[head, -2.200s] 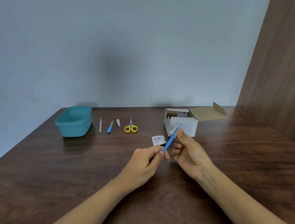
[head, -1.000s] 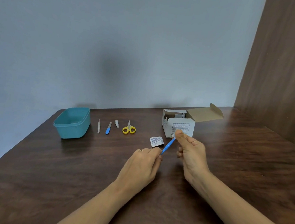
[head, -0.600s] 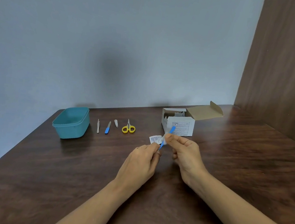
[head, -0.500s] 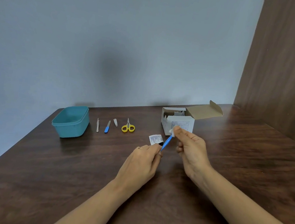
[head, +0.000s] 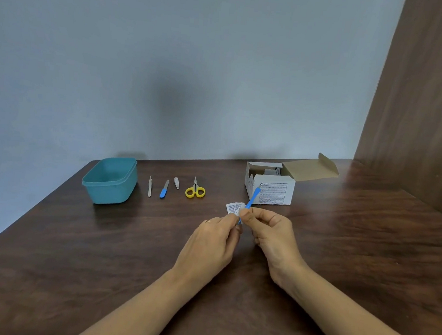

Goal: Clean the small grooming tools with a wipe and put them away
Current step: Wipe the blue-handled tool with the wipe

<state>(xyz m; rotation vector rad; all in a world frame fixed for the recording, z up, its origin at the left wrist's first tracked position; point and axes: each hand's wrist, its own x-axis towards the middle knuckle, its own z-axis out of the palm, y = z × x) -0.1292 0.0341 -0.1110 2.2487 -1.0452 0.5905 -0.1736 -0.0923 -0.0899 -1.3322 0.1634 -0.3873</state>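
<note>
The table (head: 76, 248) bears one teal tub (head: 109, 194), one open cardboard box (head: 273, 195) and one small printed sachet (head: 234, 208). Small tools number five: one pair of tweezers (head: 149, 187), one blue-handled file (head: 164, 189), one small metal clipper (head: 176, 183), one pair of yellow scissors (head: 195, 190) and one blue-handled stick (head: 253, 197). Four lie in a row; the fifth is pinched between two hands, the left hand (head: 211, 243) and the right hand (head: 272, 235).

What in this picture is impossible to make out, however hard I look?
Head view, all of it:
- Lower end of the blue tool: covered by the pinching fingers of the left hand and right hand.
- Any wipe in the right hand's pinch: hidden by its fingers.
- Print on the white box and the sachet: too small to read.
- Contents of the box: mostly behind its front wall.
</note>
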